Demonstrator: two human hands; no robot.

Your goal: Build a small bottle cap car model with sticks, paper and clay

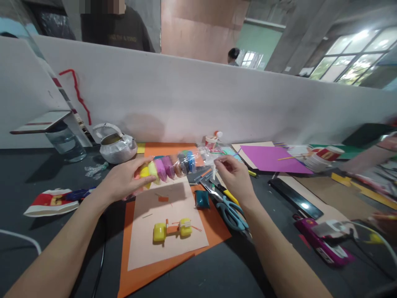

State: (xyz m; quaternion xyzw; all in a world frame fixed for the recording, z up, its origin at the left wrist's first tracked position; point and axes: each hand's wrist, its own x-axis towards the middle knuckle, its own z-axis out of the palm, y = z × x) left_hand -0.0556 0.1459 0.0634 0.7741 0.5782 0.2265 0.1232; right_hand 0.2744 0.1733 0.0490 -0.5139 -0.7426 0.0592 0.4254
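Orange card (136, 277): under the pale sheet (142, 244), poking out round its edges.
Clay pack (170, 167): up over the sheet's far end, row of coloured lumps in clear wrap.
L hand (125, 179): got the pack, thumb & fingers gripping its yellow end.
R hand (234, 176): beyond the sheet's far R corner, fingers curled, tips nr the wrap; can't quite tell if they've caught anything.
Yellow/orange model (172, 229): lying on the sheet's near half.
Scissors (233, 215): R of the sheet, blue handles.
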